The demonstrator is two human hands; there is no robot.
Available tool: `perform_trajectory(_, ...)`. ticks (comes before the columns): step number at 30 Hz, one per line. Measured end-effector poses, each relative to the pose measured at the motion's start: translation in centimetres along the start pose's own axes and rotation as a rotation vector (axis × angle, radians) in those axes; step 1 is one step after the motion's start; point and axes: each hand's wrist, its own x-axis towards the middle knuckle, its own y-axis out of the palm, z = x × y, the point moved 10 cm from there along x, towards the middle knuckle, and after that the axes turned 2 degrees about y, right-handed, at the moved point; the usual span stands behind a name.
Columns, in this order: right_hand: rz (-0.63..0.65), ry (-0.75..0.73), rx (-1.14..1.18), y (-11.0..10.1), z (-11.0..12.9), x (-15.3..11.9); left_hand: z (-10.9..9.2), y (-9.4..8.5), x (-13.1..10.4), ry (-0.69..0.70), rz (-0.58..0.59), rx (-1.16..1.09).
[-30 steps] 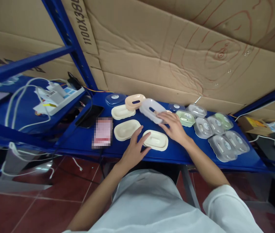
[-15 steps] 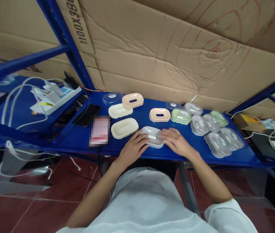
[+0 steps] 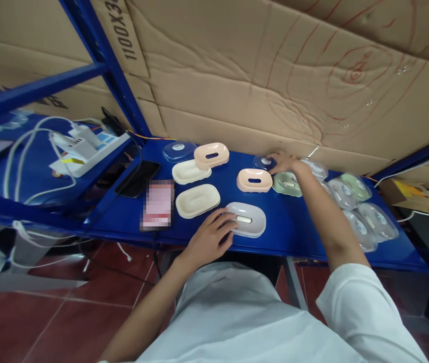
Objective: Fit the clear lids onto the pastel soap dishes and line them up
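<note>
A pale grey oval dish (image 3: 255, 214) with a slot in its middle lies near the front edge of the blue table. My left hand (image 3: 214, 232) rests at its left end, fingers curved over the rim. At the back, my right hand (image 3: 283, 162) reaches to a clear lid (image 3: 263, 162) with a round label; its fingertips touch the lid's right side, and the grip is partly hidden. Just below that hand are a peach dish (image 3: 254, 180) and a green dish (image 3: 288, 184). Cream dishes (image 3: 198, 200) and another peach dish (image 3: 220, 155) lie to the left.
Several lidded dishes (image 3: 378, 222) stand on the right of the table (image 3: 293, 234). A phone with a pink screen (image 3: 157, 204) and a black phone (image 3: 138, 179) lie at the left. Cardboard (image 3: 218, 91) rises behind; a power strip (image 3: 89, 156) with white cables is further left.
My right hand has left the grey dish and moved back to the clear lid. My left hand stays at the grey dish. The view has shifted slightly.
</note>
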Motion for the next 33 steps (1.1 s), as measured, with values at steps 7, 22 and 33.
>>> perform_trajectory(7,-0.070,-0.173,0.224,-1.0,2.6,-0.7,0.7,0.2,-0.5,-0.048,-0.013,-0.039)
perform_trajectory(22,-0.544,-0.392,0.455,4.1,14.9,-26.5,3.1,1.0,-0.8,-0.242,-0.006,-0.169)
perform_trajectory(33,-0.595,-0.414,0.319,5.8,16.1,-28.0,3.8,1.3,-1.0,-0.233,-0.032,-0.135)
